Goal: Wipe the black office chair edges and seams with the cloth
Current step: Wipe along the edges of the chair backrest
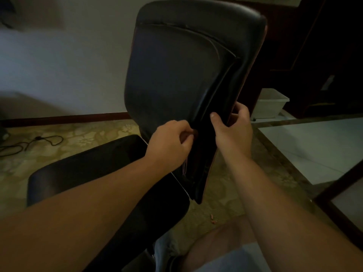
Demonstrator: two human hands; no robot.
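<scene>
The black office chair's backrest (182, 61) stands upright in front of me, and its seat (94, 165) lies at the lower left. My right hand (231, 128) grips the backrest's lower right edge, thumb on the front and fingers behind it. My left hand (170, 140) is curled against the seam beside that edge and pinches what looks like the cloth (185, 166). Only a thin pinkish strip of the cloth shows, hanging under the hand. The rest is hidden in the fist and the dark seam.
A white plastic bin (271, 104) sits on the floor behind the chair at the right. Dark wooden furniture (318, 55) fills the far right. A black cable (39, 141) lies on the patterned floor at the left. A dark-framed pale panel (334, 193) stands at the lower right.
</scene>
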